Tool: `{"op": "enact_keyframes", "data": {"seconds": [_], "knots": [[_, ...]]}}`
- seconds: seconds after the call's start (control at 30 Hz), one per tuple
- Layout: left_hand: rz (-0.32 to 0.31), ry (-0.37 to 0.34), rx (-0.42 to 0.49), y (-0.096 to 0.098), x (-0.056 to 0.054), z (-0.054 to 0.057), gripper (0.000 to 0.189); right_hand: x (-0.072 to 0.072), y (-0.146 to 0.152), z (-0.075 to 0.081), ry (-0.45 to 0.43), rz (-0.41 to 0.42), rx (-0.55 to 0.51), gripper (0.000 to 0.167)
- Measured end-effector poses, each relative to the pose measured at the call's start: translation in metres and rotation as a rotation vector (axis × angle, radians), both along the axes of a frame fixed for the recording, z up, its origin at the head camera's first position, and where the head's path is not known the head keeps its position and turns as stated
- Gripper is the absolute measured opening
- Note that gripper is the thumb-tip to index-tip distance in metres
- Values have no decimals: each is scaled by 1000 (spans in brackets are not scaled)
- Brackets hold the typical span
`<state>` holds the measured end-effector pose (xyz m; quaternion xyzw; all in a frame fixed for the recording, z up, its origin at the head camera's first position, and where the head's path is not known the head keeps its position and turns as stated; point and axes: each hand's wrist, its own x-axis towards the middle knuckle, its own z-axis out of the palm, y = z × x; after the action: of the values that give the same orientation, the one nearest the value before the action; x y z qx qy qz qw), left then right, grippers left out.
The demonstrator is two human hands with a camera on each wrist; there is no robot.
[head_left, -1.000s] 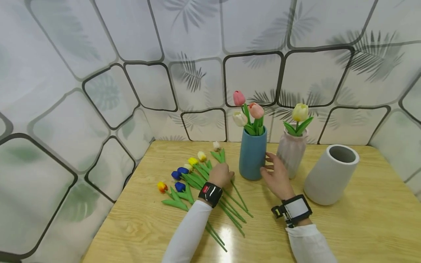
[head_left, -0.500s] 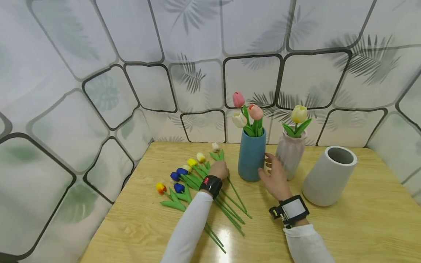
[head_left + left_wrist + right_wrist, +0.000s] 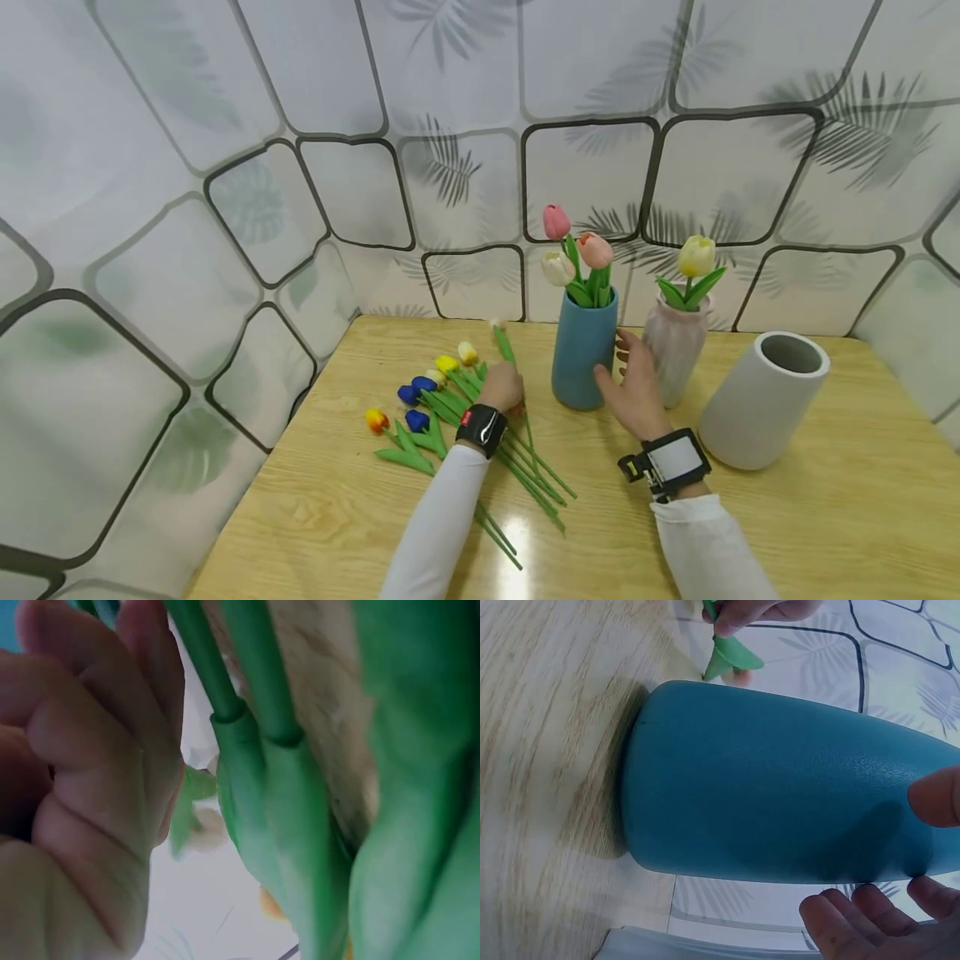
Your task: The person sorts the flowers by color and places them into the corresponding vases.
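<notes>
My left hand [image 3: 501, 387] pinches the stem of a whitish tulip [image 3: 503, 343] at the right side of the flower pile; its bloom shows only slightly. In the left wrist view, curled fingers [image 3: 90, 742] sit beside thick green stems and leaves. At the side of a blue vase [image 3: 583, 354], my right hand [image 3: 636, 392] rests with loosely bent fingers and thumb at its wall. The right wrist view has the thumb overlapping the vase and the other fingertips along its edge. Pink, peach and white tulips [image 3: 576, 257] stand in this vase.
Yellow, blue, orange and cream tulips [image 3: 442, 396] lie on the wooden table [image 3: 300, 500], stems toward the front. A pale pink vase [image 3: 677, 354] with one yellow tulip [image 3: 696, 257] stands close behind the right hand. Farther right is a grey-white vase [image 3: 757, 408]. Patterned cloth [image 3: 465, 183] hangs behind.
The whitish tulip's stem has swung steeper in my left hand, its lower end moving left and its leaves turning. My right hand stays beside the blue vase.
</notes>
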<state>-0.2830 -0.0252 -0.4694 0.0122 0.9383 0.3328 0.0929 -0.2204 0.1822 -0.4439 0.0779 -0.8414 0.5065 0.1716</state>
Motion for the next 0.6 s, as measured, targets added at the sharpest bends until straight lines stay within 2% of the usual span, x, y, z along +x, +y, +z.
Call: {"op": "enact_keyframes", "data": {"seconds": [0.17,0.4,0.5,0.6], "knots": [[28,-67,146,-5,0,-2,13,-1,1,0,-12,-7,11,63],[-28,-113,249,-14,2,1,16,-4,1,0,-2,-12,5,61],[-72,-162,398,-18,5,5,15,-4,1,1,-2,-13,7,60],[-112,-250,562,-23,7,8,17,-5,1,2,-5,-3,13,60]]}}
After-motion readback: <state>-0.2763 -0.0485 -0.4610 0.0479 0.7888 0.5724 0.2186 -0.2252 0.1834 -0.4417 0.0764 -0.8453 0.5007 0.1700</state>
